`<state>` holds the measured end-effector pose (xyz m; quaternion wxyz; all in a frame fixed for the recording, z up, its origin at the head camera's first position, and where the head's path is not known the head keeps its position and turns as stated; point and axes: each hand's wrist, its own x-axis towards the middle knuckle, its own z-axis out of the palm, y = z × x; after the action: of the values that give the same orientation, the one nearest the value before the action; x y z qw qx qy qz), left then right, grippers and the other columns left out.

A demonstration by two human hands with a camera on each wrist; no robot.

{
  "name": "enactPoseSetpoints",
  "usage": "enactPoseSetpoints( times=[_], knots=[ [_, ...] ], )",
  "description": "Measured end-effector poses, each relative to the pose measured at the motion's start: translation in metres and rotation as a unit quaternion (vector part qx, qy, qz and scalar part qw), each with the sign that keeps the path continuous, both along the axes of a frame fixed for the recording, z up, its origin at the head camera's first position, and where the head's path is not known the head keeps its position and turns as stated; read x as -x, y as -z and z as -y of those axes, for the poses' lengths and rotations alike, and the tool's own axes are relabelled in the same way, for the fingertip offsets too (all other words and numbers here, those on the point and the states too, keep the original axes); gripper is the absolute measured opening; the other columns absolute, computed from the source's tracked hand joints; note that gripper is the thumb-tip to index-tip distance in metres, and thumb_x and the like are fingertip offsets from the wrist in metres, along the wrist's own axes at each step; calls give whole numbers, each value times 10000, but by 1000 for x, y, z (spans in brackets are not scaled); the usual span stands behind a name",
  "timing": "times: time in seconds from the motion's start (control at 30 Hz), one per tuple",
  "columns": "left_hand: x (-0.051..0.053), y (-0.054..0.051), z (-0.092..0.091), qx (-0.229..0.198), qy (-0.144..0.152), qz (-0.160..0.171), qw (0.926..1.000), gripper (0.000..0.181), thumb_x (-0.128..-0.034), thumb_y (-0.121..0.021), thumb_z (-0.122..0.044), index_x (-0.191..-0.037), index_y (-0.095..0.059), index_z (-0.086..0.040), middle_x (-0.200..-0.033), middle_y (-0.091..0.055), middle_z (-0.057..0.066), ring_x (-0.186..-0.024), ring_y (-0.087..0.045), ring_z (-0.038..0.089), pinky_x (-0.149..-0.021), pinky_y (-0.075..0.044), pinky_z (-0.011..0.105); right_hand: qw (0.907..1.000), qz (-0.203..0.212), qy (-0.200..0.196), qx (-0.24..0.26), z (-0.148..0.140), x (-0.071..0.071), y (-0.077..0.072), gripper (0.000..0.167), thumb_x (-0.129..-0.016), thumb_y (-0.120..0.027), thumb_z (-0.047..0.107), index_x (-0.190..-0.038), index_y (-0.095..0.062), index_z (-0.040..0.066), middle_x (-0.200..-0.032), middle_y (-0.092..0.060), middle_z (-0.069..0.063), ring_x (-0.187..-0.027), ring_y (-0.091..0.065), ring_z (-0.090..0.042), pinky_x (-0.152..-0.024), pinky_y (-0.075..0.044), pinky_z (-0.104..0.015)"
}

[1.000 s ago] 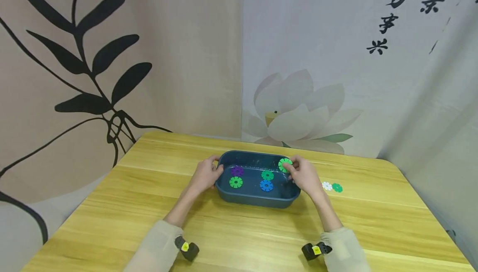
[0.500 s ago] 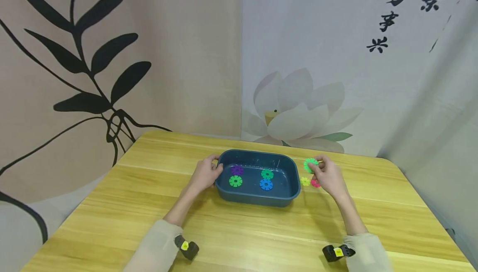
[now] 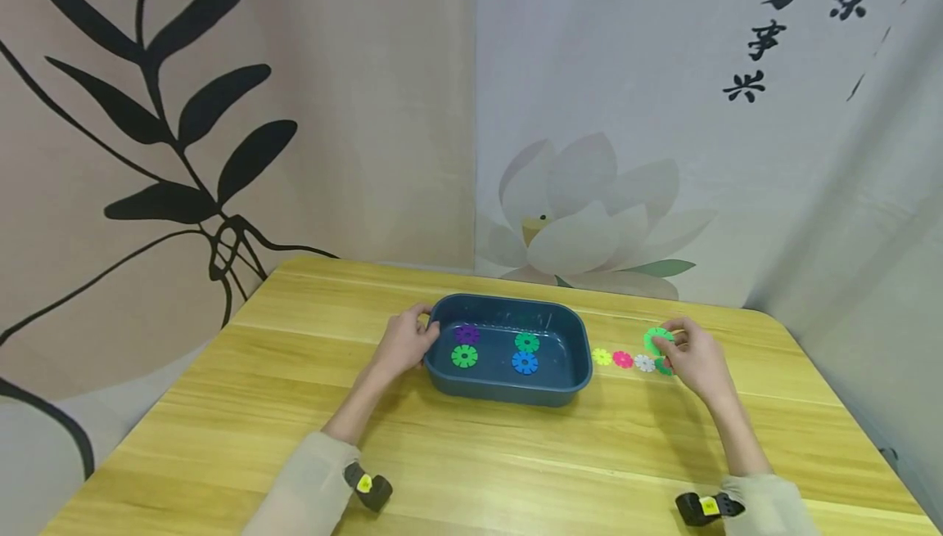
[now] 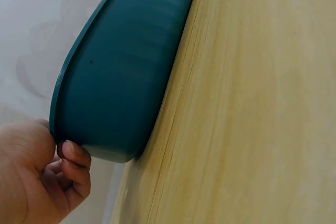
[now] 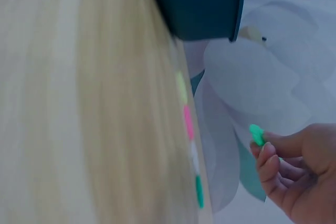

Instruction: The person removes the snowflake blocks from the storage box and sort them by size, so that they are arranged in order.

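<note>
A dark blue basin [image 3: 508, 395] stands on the table, and my left hand [image 3: 401, 344] grips its left rim, thumb over the edge. In the left wrist view the fingers [image 4: 76, 174] curl beneath that rim. My right hand [image 3: 696, 360] pinches a bright green snowflake disc [image 3: 658, 341] above the table, right of the basin. Below it lies a row of discs: yellow [image 3: 602, 357], pink [image 3: 622, 359], white [image 3: 644, 363] and a darker green disc [image 3: 664, 367] partly hidden by the hand. Inside the basin are purple [image 3: 467, 334], light green [image 3: 464, 356], green [image 3: 526, 342] and blue [image 3: 525, 362] discs.
The wooden table [image 3: 471, 462] reaches back to a printed curtain [image 3: 368, 110]. A small black camera is strapped to each sleeve, the left camera [image 3: 374, 493] and the right camera [image 3: 696, 509].
My right hand has carried the bright green disc from over the basin's right end out to the right, above the row's end. The left hand has kept its grip on the rim.
</note>
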<state>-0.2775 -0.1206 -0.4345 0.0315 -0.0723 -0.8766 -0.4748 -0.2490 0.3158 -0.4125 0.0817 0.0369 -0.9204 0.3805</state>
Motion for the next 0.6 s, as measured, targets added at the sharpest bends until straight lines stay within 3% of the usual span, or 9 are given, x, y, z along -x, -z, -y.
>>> enactPoseSetpoints(
  times=[0.23, 0.6],
  knots=[
    [0, -1, 0, -36, -10, 10, 10000, 371, -997, -583, -81, -1329, -544, 81, -510, -463, 7, -349, -504, 156, -366, -400, 224, 9990, 409, 92, -146, -23, -4, 7, 368, -1018, -606, 125, -1259, -489, -127, -801, -670, -136, -661, -621, -248, -509, -447, -260],
    [0, 2, 0, -63, -41, 77, 9999, 371, -1003, -583, -85, -1340, -545, 65, -523, -471, 15, -369, -519, 190, -371, -414, 232, 9948, 973, 309, -31, -58, -4, 20, 327, -995, -595, 52, -1225, -472, -145, -770, -651, -113, -620, -642, -198, -542, -530, -278]
  ],
)
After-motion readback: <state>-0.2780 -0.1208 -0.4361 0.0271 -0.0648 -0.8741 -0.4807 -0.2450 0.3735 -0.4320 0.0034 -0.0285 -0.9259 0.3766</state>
